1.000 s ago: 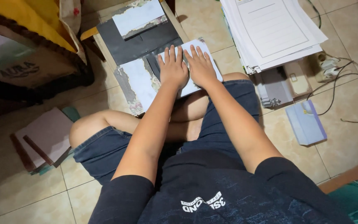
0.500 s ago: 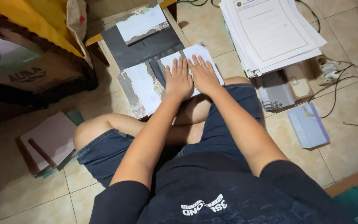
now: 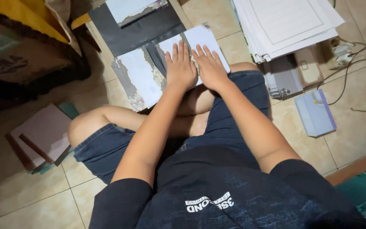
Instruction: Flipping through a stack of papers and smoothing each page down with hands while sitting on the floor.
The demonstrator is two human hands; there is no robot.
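Left hand (image 3: pixel 180 68) and right hand (image 3: pixel 210 68) are pressing flat, fingers spread, gripping nothing, on the white sheet (image 3: pixel 200 40) at 12 o'clock | white paper stack (image 3: pixel 289 21) lying at 1 o'clock | brown cardboard box (image 3: pixel 9 59) sitting at 10 o'clock | pale blue packet (image 3: pixel 314 112) lying at 3 o'clock

Both hands, the left hand (image 3: pixel 180 68) and the right hand (image 3: pixel 210 68), lie flat side by side on the white sheet (image 3: pixel 200 40), with bare sheet open just beyond the fingertips. Farther ahead, a black board (image 3: pixel 136 32) fills the way. To the right, a stack of white papers (image 3: pixel 289 23) and a small grey box (image 3: pixel 282 78) crowd close; bare tile shows between them. To the left, a cardboard box (image 3: pixel 18 59) stands well apart across open tile.
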